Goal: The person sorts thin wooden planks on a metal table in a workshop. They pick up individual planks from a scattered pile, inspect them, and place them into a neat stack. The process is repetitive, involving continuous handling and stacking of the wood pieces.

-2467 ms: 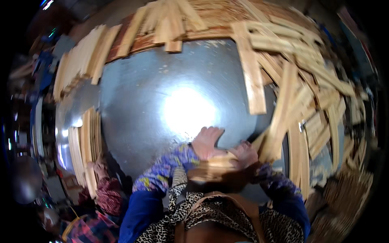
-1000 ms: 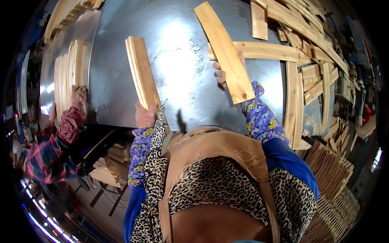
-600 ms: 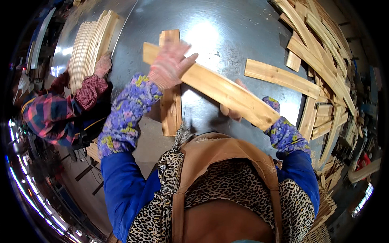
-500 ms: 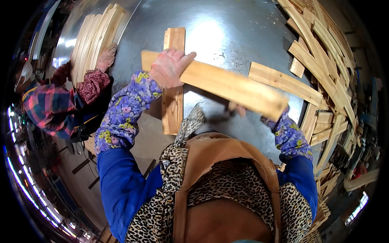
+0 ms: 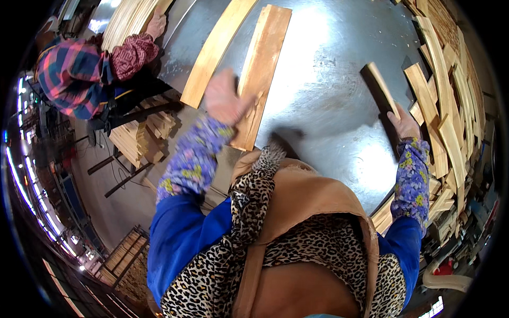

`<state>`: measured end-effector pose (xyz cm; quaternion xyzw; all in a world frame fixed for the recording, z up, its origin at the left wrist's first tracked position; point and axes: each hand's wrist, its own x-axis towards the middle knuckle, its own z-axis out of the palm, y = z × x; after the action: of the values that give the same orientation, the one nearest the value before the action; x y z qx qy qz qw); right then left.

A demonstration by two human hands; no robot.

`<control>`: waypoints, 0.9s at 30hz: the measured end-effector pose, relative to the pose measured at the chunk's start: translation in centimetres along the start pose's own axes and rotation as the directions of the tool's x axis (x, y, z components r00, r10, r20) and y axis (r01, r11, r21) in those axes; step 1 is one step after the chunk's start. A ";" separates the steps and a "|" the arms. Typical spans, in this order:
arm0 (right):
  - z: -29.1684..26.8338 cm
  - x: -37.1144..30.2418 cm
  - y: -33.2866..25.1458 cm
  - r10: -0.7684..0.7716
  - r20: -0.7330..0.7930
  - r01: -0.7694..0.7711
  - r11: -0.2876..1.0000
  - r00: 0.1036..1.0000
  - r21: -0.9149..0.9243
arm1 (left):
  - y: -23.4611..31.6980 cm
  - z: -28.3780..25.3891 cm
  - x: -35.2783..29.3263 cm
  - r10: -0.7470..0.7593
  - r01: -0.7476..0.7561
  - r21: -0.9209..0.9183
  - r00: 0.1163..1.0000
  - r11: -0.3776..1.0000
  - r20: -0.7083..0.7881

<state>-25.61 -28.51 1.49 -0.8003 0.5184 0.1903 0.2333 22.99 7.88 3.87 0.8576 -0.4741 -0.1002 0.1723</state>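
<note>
My left hand, slightly blurred, has its thumb spread away from the fingers and holds nothing. It is over the near ends of two pale wooden boards on the metal table. One, a smooth board, lies slanted just left of it; the other, a grooved board, lies to its right and reaches the near table edge. At the right, my right hand grips the near end of a short wooden board, tilted up so that mostly its narrow edge shows.
A heap of loose boards lies along the table's right side. To the left, a person in a plaid hood has a hand against a stack of strips. More cut wood sits on a low stand below. The metal table reflects bright light.
The board that both hands were at now lies flat at the left, released. My right hand has moved right and taken hold of another board. The grooved board now appears slanted.
</note>
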 end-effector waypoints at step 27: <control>15.4 -6.9 -12.7 0.032 0.185 -0.187 0.290 0.982 0.939 | -2.5 5.7 -4.9 -0.070 0.064 0.075 0.994 0.995 0.084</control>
<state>-17.58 -10.14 -5.14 -0.4547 0.5671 -0.0864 0.6813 20.47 12.14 -2.33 0.8735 -0.4554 -0.1260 0.1170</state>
